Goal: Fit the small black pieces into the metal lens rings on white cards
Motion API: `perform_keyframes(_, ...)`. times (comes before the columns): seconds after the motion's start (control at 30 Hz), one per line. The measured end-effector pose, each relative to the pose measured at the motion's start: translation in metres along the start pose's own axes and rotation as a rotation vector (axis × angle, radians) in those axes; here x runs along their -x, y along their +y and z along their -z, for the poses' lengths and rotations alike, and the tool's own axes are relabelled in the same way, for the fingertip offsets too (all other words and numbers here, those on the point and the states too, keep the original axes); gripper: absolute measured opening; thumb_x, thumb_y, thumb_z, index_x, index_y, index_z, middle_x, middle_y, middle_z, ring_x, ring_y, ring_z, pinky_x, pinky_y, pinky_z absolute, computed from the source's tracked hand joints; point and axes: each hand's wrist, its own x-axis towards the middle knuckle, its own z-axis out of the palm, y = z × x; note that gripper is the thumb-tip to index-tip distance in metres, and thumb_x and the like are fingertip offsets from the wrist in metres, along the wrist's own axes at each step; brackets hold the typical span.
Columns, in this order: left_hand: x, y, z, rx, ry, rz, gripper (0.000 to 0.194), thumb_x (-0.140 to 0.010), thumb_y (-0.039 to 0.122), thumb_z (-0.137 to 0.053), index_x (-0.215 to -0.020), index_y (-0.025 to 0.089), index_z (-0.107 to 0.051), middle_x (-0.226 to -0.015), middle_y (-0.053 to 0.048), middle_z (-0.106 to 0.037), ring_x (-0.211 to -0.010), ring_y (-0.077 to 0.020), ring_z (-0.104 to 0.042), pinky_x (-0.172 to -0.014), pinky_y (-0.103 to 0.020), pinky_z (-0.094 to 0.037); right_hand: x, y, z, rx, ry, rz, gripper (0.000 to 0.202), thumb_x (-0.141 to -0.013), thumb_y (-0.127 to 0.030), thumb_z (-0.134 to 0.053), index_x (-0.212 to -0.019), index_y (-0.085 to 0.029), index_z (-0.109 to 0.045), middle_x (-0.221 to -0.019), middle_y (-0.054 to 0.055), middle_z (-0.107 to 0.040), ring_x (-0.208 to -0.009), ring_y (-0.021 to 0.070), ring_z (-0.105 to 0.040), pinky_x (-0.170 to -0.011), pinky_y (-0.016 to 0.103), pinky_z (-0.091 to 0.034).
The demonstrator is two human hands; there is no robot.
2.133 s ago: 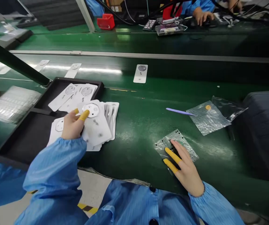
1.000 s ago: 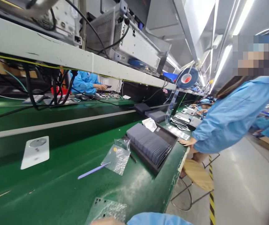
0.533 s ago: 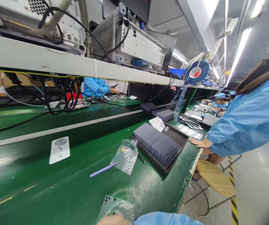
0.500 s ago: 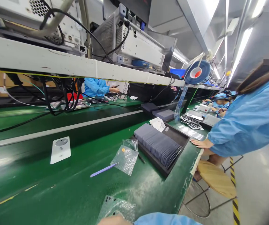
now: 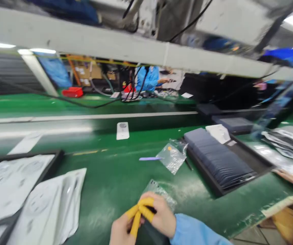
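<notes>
My left hand (image 5: 124,227) and my right hand (image 5: 161,213) meet at the bottom centre, with yellow finger cots on several fingertips. The fingertips of both are pinched together and touch each other; whatever is between them is too small or hidden to name. Below my right hand shows a blurred dark grey flat piece (image 5: 153,234), and I cannot tell whether it is held. Just beyond the hands lies a clear bubble-wrap pouch (image 5: 165,193) with small black dots. Purple tweezers (image 5: 149,159) rest against another bubble-wrap pouch (image 5: 173,159) bearing an orange round sticker.
To the right, a black tray (image 5: 219,192) holds a row of dark grey sheets (image 5: 215,156). White panels (image 5: 51,204) are stacked at the left by another black tray (image 5: 58,156). One white panel (image 5: 123,132) lies farther back. A co-worker's sleeve (image 5: 148,80) shows beyond the shelf (image 5: 110,46).
The view has swung left, bringing the white panels and left tray into sight. Both my hands now show, fingertips together; before, only part of one hand and a sleeve showed.
</notes>
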Motion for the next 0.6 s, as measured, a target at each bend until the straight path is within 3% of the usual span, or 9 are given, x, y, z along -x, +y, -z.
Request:
perform_keyframes(0.13,-0.003,0.004,0.001,0.012,-0.033,-0.116,0.022,-0.08,0.03,-0.06,-0.088,0.016,-0.075,-0.07,-0.007,-0.074,-0.064,-0.02,-0.072,-0.066,-0.031,-0.062,-0.003,-0.006,0.01,-0.111,0.002,-0.031,0.019,-0.09,-0.033,-0.056,-0.088,-0.017,-0.065,-0.089,0.007,-0.066,-0.081,0.0142,-0.064,-0.073,0.026,-0.053)
perform_keyframes(0.3,-0.002,0.009,-0.002,0.008,-0.053,-0.044,0.028,-0.086,0.03,-0.054,-0.096,0.01,-0.072,-0.079,-0.01,-0.075,-0.068,-0.0186,-0.073,-0.066,-0.027,-0.061,-0.004,-0.002,0.016,-0.155,0.003,-0.038,0.012,-0.089,-0.027,-0.057,-0.091,-0.018,-0.065,-0.091,0.007,-0.067,-0.083,0.014,-0.066,-0.071,0.025,-0.056)
perform_keyframes(0.47,0.002,0.008,-0.001,-0.046,-0.056,-0.066,0.026,-0.085,0.023,-0.053,-0.101,0.011,-0.07,-0.082,-0.01,-0.075,-0.072,-0.0187,-0.072,-0.07,-0.029,-0.06,-0.001,-0.004,0.018,-0.075,-0.022,0.075,0.011,-0.087,-0.022,-0.06,-0.096,-0.02,-0.066,-0.096,0.006,-0.067,-0.088,0.0142,-0.065,-0.077,0.027,-0.056)
perform_keyframes(0.6,0.002,0.009,0.005,-0.145,-0.056,-0.132,0.022,-0.08,0.014,-0.053,-0.087,0.016,-0.074,-0.085,-0.009,-0.075,-0.078,-0.021,-0.071,-0.073,-0.032,-0.058,0.0,-0.006,0.018,-0.028,-0.091,0.116,0.014,-0.09,-0.019,-0.053,-0.1,-0.019,-0.063,-0.099,0.008,-0.065,-0.089,0.0145,-0.064,-0.078,0.027,-0.055)
